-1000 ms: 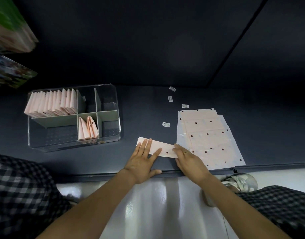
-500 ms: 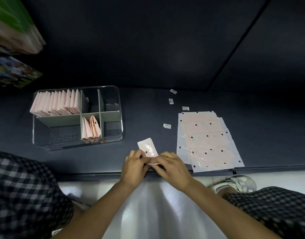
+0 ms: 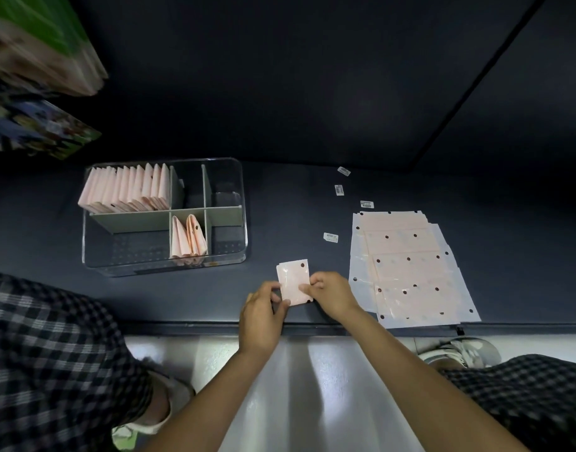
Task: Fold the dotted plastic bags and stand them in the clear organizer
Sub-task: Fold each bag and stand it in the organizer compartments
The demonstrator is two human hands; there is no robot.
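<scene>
Here the organizer [image 3: 164, 216] serves as the landmark; items are listed from it rightward. Its far-left compartment holds a full row of folded bags [image 3: 127, 189] standing on edge, packed side by side. The near-middle compartment, just right of an empty near-left one, holds a few more folded bags [image 3: 187, 236], upright but leaning. The remaining compartments on its right side appear empty, so room remains.

Right of the organizer and nearer the shelf [image 3: 280, 197] edge, a small folded bag [image 3: 293, 282] is pinched between both hands, apart from the organizer and seemingly lifted slightly off the surface, though that cannot be told for certain. The left hand [image 3: 262, 316] grips its lower-left edge, fingers curled close; the right hand [image 3: 332, 293] nips its right edge between thumb and fingertips, the remaining fingers tucked in. The bag is already reduced to a compact rectangle, so its folding is judged finished or nearly so; standing it in a compartment remains.

Further right, four small labels [image 3: 330, 237] lie scattered on the shelf. Furthest from the organizer lies a flat stack [image 3: 410, 269] of unfolded dotted bags, fanned and overlapping. Several sheets show, so the task is judged well advanced but not complete.
</scene>
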